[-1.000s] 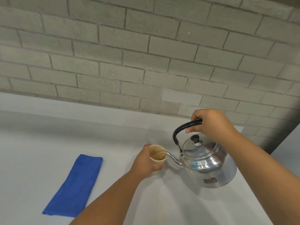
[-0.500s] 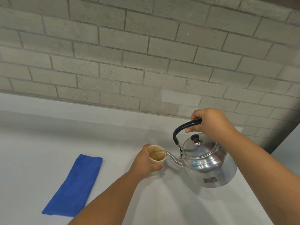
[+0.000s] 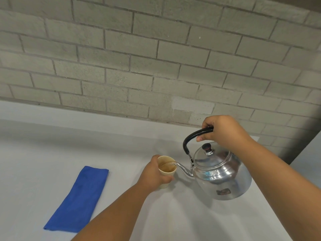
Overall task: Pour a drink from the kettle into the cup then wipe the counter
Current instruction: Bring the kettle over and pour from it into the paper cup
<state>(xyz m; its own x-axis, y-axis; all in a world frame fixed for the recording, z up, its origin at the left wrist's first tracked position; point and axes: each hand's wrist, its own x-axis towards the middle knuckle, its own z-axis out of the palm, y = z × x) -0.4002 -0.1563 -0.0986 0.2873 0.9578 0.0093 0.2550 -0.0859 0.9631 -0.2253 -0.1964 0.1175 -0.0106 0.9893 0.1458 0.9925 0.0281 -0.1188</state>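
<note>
A shiny metal kettle (image 3: 220, 176) hangs tilted to the left above the counter, its spout over the rim of a small paper cup (image 3: 167, 168). A thin stream of brown drink runs from the spout into the cup, which holds brown liquid. My right hand (image 3: 224, 132) grips the kettle's black handle. My left hand (image 3: 153, 173) is wrapped around the cup, which stands on the pale grey counter (image 3: 43, 153). A folded blue cloth (image 3: 79, 200) lies flat on the counter to the left of the cup, untouched.
A grey brick wall (image 3: 139, 58) rises right behind the counter. The counter's right edge (image 3: 278, 214) runs diagonally under my right forearm, with a dark gap and another pale surface beyond it.
The kettle and both hands have barely moved. The pour goes on and the liquid level in the cup looks slightly higher.
</note>
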